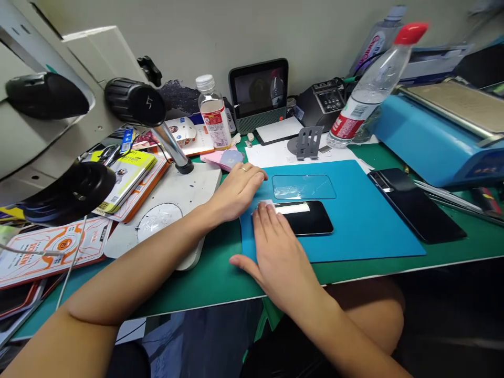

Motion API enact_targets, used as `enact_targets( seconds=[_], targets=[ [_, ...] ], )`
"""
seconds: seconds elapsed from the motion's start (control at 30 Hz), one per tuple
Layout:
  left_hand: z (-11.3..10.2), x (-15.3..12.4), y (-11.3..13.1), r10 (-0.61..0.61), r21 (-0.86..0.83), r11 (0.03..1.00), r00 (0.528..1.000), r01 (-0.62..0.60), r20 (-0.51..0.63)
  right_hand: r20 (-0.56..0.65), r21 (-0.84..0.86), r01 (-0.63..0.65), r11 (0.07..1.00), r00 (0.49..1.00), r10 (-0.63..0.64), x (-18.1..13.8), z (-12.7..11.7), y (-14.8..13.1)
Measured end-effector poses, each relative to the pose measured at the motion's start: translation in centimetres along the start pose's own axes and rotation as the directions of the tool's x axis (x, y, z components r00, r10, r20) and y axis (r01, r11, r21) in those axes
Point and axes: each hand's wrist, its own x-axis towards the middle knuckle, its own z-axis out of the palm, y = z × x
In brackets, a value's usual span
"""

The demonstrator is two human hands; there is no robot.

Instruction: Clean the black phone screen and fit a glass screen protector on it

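Lying under right hand [275,247] fingertips, black phone [309,218] (on blue mat [366,226]), hand flat, holding nothing.

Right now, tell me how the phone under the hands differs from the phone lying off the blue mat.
The phone under the hands lies on the blue mat; the other phone lies on the green surface beside it. The left hand and right hand cover the first one's left end; the second is untouched. The first lies level across the view, the second slanted. Both are dark, flat slabs.

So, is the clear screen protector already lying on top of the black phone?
No, the clear screen protector lies on the blue mat just behind the black phone, apart from it.
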Motion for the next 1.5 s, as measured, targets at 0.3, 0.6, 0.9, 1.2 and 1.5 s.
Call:
enact_targets(
  seconds=[0.3,0.6,0.9,1.2,1.5],
  targets=[
    [0.5,-0.5,0.1,0.006,-0.09,0.996,0.997,0.001,0.073,0.061,-0.077,0.047,0.996,0.997,-0.042,-4.9,-2.9,3.4],
    [0.7,-0.9,-0.2,0.018,-0.007,1.0,0.958,-0.017,0.286,0.044,-0.279,0.029,0.96,0.999,-0.018,-7.7,-4.1,6.4],
    [1.0,-1.1,-0.4,0.115,-0.038,0.993,0.911,-0.109,0.397,0.03,-0.112,-0.022,0.993,0.999,0.026,-5.2,-3.1,6.5],
    [1.4,-2.2,-0.8,0.091,-0.228,0.973,0.953,-0.023,0.29,-0.121,0.084,0.024,0.996,0.993,-0.013,-1.9,-0.2,1.3],
    [0.6,-1.7,-1.7,0.134,-0.16,0.984,0.915,-0.077,0.382,-0.278,0.032,0.21,0.977,0.941,-0.193,-4.0,0.1,4.2]
  ],
)
